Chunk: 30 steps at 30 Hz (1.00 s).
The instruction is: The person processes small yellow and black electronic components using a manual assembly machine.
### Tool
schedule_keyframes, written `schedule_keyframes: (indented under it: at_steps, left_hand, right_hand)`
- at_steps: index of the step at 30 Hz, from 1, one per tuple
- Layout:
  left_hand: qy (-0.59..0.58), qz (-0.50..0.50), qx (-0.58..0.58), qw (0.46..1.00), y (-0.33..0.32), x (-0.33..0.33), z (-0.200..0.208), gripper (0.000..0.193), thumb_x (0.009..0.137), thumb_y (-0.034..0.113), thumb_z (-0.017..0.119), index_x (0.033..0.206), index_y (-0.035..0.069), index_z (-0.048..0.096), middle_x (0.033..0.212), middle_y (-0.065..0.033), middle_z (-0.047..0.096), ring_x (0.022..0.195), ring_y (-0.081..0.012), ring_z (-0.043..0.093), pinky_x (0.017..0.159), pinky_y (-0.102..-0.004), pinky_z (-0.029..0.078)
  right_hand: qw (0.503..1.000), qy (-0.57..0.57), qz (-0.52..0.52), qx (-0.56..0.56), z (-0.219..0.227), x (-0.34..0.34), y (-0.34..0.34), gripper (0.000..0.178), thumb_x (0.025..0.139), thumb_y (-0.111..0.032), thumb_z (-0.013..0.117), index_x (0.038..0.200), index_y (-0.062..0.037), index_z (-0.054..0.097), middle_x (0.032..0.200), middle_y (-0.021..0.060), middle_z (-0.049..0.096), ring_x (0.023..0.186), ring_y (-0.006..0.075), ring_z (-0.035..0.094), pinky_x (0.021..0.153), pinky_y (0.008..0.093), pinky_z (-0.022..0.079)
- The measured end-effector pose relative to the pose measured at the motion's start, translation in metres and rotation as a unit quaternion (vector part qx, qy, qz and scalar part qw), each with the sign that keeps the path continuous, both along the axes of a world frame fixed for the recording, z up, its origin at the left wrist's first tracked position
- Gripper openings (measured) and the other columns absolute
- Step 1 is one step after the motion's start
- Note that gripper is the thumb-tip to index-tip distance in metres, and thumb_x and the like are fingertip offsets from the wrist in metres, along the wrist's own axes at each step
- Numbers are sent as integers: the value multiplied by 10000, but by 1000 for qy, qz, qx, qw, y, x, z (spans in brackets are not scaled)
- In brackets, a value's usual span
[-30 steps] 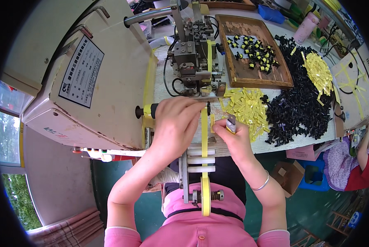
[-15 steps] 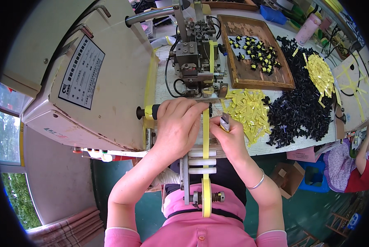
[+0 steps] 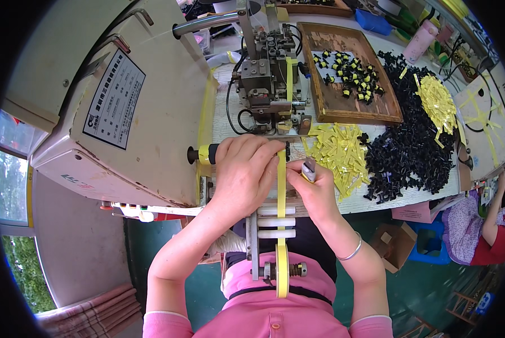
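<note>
My left hand is closed, its fingers curled at the front of the small metal press. A black rod with a yellow band runs in under it from the beige machine housing. Its index fingertip is beside a small black part; whatever lies inside the fingers is hidden. Yellow tape passes between my hands, coming up from a tape reel over white rollers. My right hand is closed around a small tool with a flat grey end, its thumb near the tape.
Cut yellow strips are piled right of the press, beside a heap of black plastic parts. Behind stands a wooden tray with several black-and-yellow pieces. The beige machine housing bounds the left. Another person's arm shows at far right.
My right hand has shifted slightly toward me and its thumb sits a little lower beside the tape. My left hand stays in place.
</note>
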<state>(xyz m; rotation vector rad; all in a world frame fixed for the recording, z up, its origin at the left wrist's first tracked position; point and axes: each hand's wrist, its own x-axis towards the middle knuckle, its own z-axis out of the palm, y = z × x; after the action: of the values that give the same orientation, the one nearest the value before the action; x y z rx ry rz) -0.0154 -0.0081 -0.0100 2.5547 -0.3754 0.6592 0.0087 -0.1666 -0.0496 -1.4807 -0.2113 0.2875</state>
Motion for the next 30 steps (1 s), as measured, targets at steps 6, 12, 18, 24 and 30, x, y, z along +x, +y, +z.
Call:
schedule_keyframes:
  at_steps: [6,12,18,24,30]
  left_hand:
    - [-4,32,-10,999,-1,9,2,172,790,123,630,959,94,641,864,-46,641,872,-241,591,834,-399,362]
    - [240,49,-2,970,4,29,25,85,785,155,647,838,96,679,733,-51,652,792,-253,613,814,-427,392]
    - [56,1,12,998,1,13,8,138,821,135,631,938,73,668,833,-81,661,838,-276,613,878,-438,393]
    - [-11,-11,-1,1000,2,9,2,160,816,148,630,945,54,629,866,-76,639,868,-273,588,859,-421,391]
    - [57,-44,-13,997,8,18,13,123,816,128,634,910,53,659,803,-92,658,765,-277,605,801,-389,403]
  right_hand:
    - [1000,-1,20,11,8,-2,-2,109,846,-30,610,900,41,674,755,13,627,682,59,536,616,209,404]
    - [999,-11,-23,30,6,-2,-5,101,872,-73,626,924,10,649,747,26,620,688,74,559,618,206,426]
    - [998,-37,-33,27,3,8,-7,81,880,-90,638,897,-11,632,741,26,611,656,65,538,595,201,417]
    - [997,-58,-37,19,2,16,-4,46,864,-52,628,859,-8,616,720,14,585,652,75,528,608,215,413]
    - [998,-60,-27,-21,-2,23,-5,36,856,-26,610,828,-3,609,722,10,577,661,78,520,621,226,414]
